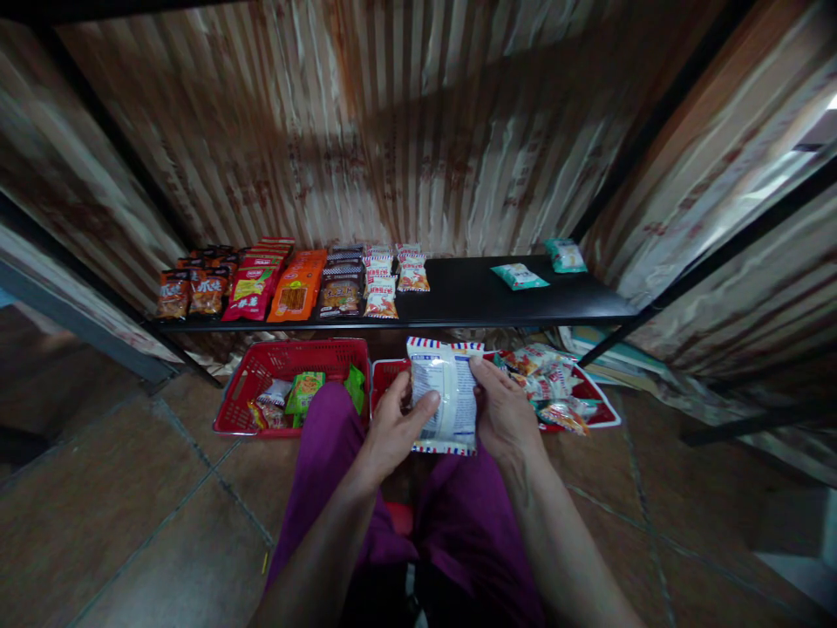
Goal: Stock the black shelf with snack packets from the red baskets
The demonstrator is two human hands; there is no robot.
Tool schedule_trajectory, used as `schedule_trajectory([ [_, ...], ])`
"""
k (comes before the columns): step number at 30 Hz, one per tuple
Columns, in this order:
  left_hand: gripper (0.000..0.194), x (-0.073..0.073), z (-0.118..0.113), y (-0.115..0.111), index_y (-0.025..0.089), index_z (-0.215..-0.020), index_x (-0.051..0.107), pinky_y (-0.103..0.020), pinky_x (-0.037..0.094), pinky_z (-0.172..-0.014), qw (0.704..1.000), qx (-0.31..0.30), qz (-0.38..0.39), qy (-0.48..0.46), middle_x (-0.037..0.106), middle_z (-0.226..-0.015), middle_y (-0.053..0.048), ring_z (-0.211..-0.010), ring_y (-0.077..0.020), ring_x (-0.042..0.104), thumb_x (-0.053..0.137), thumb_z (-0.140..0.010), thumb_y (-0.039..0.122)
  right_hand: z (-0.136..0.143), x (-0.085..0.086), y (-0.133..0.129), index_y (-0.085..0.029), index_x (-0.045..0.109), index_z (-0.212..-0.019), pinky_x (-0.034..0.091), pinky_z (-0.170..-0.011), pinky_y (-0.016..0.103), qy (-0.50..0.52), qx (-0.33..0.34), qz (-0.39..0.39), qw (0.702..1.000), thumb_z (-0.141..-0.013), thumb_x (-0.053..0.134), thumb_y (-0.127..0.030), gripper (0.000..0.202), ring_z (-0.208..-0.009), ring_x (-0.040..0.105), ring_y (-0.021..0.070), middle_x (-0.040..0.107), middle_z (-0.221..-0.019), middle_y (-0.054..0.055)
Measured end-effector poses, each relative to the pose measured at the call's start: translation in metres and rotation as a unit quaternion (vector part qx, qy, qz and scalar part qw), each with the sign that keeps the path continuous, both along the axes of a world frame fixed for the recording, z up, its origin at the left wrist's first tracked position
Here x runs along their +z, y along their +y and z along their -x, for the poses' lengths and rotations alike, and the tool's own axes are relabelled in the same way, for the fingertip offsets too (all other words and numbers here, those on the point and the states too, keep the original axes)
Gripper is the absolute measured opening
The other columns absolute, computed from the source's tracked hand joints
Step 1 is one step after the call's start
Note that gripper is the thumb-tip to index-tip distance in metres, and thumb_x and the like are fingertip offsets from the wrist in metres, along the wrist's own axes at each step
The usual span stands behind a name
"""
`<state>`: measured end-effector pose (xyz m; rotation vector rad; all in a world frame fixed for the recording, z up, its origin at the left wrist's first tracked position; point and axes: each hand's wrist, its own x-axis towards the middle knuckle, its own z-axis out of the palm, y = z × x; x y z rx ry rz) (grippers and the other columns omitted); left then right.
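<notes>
Between my two hands is a white snack bag (447,397) with red and blue striped ends, its printed back turned up toward me. My left hand (396,419) grips its left edge, thumb on top. At the right edge, my right hand (506,406) has its fingers closed on the bag. Beyond it, similar white-and-red snack bags (380,288) stand in a row on the black shelf (458,292). Below and to the right, more bags (549,384) fill the right red basket (387,373), partly hidden behind my hands.
Brown, orange, red and dark snack packs (297,288) line the shelf's left side. Two teal bags (521,276) lie toward its right end. A left red basket (245,384) holds green packs (304,390). Black metal posts (693,270) frame the shelf; corrugated sheeting (418,131) stands behind.
</notes>
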<state>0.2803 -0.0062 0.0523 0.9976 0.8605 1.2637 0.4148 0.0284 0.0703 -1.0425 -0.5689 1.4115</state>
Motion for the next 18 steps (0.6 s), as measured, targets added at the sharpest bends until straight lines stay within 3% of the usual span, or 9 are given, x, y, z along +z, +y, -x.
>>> schedule_trajectory([
  [14, 0.038, 0.0012, -0.0032, -0.0020, 0.018, -0.102, 0.065, -0.029, 0.049, -0.082, 0.996, 0.086, 0.016, 0.003, 0.070, -0.102, -0.007, -0.093, -0.0217, 0.064, 0.069, -0.072, 0.041, 0.0034, -0.0079, 0.0021, -0.023, 0.067, -0.069, 0.044, -0.046, 0.026, -0.007, 0.015, -0.001, 1.000, -0.055, 0.080, -0.041, 0.027, -0.050, 0.059, 0.0147, 0.065, -0.056, -0.004],
  [18, 0.038, -0.0001, -0.0002, 0.0006, 0.017, -0.097, 0.065, -0.029, 0.050, -0.077, 0.992, 0.115, 0.048, -0.015, 0.071, -0.096, -0.007, -0.087, -0.0202, 0.065, 0.071, -0.070, 0.043, 0.0059, -0.0056, -0.0040, -0.025, 0.069, -0.086, 0.045, -0.050, 0.024, -0.022, 0.067, -0.031, 0.997, -0.062, 0.076, -0.043, 0.031, -0.059, 0.061, 0.0134, 0.070, -0.073, -0.003],
])
